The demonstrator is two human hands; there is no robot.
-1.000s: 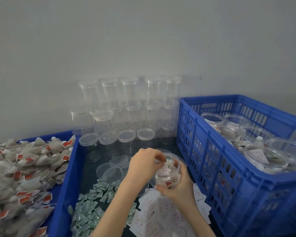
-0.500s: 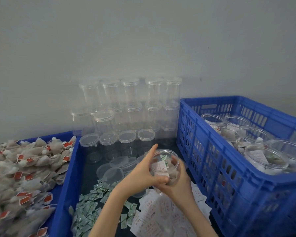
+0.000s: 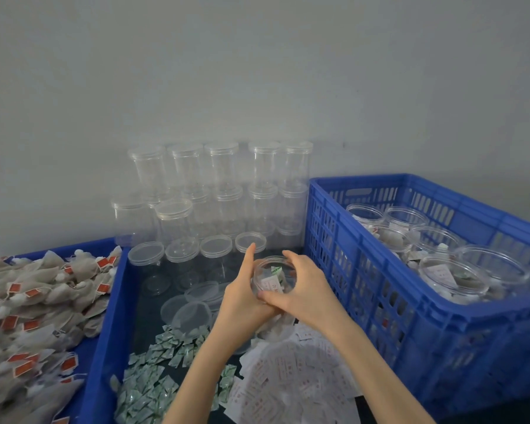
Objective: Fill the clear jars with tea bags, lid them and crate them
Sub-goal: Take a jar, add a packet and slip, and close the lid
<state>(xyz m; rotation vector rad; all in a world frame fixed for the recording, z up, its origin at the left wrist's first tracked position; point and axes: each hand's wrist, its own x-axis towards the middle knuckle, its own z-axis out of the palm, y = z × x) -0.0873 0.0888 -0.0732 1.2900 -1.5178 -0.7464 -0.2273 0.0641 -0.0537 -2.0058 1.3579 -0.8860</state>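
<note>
**Both hands gripping one open jar**

The left hand (image 3: 242,298) and right hand (image 3: 303,289) are gripping a clear jar (image 3: 273,275) holding paper slips. Empty jars (image 3: 218,185) are standing at twelve o'clock, the blue crate (image 3: 441,319) at three, tea bags (image 3: 34,301) at nine.

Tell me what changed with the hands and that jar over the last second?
The left hand, which was reaching into the jar from above, came out and moved down to its left side, now gripping it with a finger raised. The right hand shifted from cradling it underneath to wrapping round its rim. The jar remains unlidded; the blue crate and loose lids stayed put.
</note>
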